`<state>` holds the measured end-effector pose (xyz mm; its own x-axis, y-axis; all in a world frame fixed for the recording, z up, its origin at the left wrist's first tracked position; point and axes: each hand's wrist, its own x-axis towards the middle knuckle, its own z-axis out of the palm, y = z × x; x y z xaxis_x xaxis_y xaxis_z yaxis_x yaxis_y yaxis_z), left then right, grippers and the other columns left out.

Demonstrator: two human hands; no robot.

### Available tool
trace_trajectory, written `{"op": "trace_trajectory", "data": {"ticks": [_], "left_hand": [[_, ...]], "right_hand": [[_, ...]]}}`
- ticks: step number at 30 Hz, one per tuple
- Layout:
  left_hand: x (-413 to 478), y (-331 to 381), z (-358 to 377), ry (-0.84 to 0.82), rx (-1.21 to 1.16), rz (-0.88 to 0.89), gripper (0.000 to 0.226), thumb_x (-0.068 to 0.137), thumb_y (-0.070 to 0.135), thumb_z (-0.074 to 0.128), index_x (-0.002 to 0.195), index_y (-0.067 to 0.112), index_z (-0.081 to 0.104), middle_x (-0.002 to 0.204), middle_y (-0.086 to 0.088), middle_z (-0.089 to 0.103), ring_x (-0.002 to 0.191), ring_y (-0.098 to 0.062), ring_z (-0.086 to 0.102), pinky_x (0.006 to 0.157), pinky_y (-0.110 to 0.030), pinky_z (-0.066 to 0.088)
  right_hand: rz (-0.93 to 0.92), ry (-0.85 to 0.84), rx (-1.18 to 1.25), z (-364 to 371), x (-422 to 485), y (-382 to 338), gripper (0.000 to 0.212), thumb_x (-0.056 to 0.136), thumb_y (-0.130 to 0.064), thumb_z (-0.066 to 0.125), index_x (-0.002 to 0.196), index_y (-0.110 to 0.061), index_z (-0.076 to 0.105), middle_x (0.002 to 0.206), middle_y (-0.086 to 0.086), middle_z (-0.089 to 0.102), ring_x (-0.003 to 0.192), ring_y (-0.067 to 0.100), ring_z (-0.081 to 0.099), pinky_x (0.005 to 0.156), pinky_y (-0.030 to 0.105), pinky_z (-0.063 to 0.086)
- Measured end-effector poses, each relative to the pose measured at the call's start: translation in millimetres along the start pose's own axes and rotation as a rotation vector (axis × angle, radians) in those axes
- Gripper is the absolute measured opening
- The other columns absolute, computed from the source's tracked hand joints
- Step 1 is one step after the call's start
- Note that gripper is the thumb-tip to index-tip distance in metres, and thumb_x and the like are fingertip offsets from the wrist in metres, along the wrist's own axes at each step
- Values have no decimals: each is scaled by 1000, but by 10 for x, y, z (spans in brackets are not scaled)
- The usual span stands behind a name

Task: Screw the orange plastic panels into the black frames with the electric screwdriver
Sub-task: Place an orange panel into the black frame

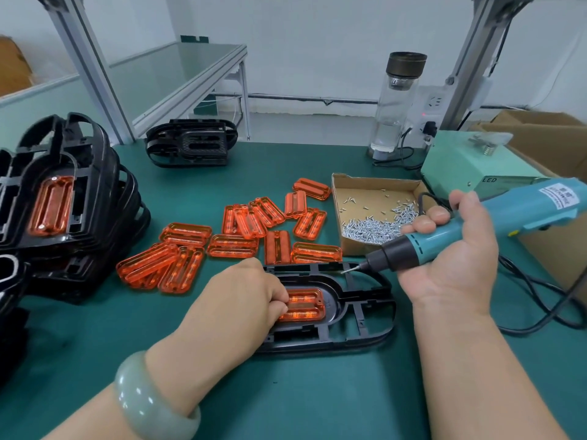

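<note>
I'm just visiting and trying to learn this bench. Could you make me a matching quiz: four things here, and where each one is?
Things:
1 electric screwdriver
2 screws
3 glass bottle
4 orange panel

Places:
A in the cardboard tray
B in the black frame, held by the left hand
C in the right hand
D standing at the back of the table

Pairs: 1-C, 2-A, 3-D, 4-B

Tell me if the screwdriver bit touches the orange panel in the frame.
No, the bit is over a rail of the black frame, clear of the orange panel.
</note>
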<state>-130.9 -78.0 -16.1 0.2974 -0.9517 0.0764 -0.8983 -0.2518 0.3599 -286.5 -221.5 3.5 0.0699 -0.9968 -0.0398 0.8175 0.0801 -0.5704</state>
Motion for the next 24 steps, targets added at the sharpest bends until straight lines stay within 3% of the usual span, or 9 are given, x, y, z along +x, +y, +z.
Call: {"op": "trace_trajectory", "data": {"ticks": [6, 9, 10, 12, 14, 16, 19, 21, 24], "left_hand": [[41, 35, -145, -49, 69, 41, 27, 89, 43, 53, 67, 30, 62, 68, 14, 49, 65, -2, 49, 56, -15, 30], [242, 151, -280, 16, 35, 68, 33, 87, 40, 56, 55, 32, 56, 54, 17, 51, 56, 1, 50, 52, -10, 29], [347, 218, -312, 46, -18, 86, 28, 87, 38, 56, 59, 34, 61, 55, 21, 51, 58, 2, 49, 54, -8, 30], [596, 360, -307, 81, -93, 130, 15, 88, 34, 56, 88, 30, 71, 75, 21, 61, 72, 2, 53, 66, -12, 37], [880, 502, -232, 56, -73, 174, 23, 91, 32, 54, 101, 19, 69, 96, 6, 69, 91, -15, 60, 82, -25, 44], [1147, 642, -125, -23, -14, 185, 30, 93, 33, 50, 110, 14, 64, 113, -5, 66, 109, -26, 56, 90, -34, 44], [1450, 781, 79, -151, 220, 96, 40, 95, 43, 43, 124, 20, 57, 129, -8, 53, 122, -33, 39, 94, -39, 36], [1540, 823, 185, -189, 331, 29, 39, 93, 45, 45, 116, 15, 56, 123, -10, 48, 116, -33, 35, 93, -43, 31], [1572, 817, 240, -119, 294, -21, 20, 84, 35, 58, 92, 17, 54, 107, -8, 48, 102, -29, 34, 80, -39, 26]], "right_hand": [[-6, -5, 11, 0, 9, -13, 14, 95, -26, 54, 83, -21, 52, 56, -9, 46, 45, 6, 43, 53, 18, 40], [3, 4, 14, -3, 13, -16, 14, 96, -26, 54, 83, -21, 53, 56, -10, 47, 45, 6, 43, 52, 17, 40], [3, 7, 10, -1, 14, -15, 14, 96, -26, 54, 83, -21, 53, 55, -10, 47, 45, 5, 43, 52, 17, 40], [1, 13, -1, 6, 11, -15, 14, 96, -27, 54, 83, -21, 52, 54, -10, 46, 44, 5, 43, 52, 18, 40], [2, 13, -6, 18, 10, -14, 14, 96, -27, 54, 84, -21, 51, 54, -9, 46, 44, 5, 43, 52, 17, 39], [9, 11, -12, 28, 12, -8, 13, 96, -27, 53, 85, -21, 50, 54, -9, 45, 44, 5, 42, 51, 17, 38], [22, 17, -18, 31, 8, 5, 12, 98, -27, 51, 88, -20, 52, 54, -9, 45, 44, 5, 42, 53, 19, 37], [24, 19, -21, 32, 4, 13, 11, 97, -27, 52, 88, -20, 52, 54, -9, 45, 43, 5, 42, 52, 18, 38], [26, 23, -19, 39, 5, 16, 13, 97, -26, 53, 85, -20, 51, 54, -8, 45, 42, 5, 42, 49, 15, 39]]}}
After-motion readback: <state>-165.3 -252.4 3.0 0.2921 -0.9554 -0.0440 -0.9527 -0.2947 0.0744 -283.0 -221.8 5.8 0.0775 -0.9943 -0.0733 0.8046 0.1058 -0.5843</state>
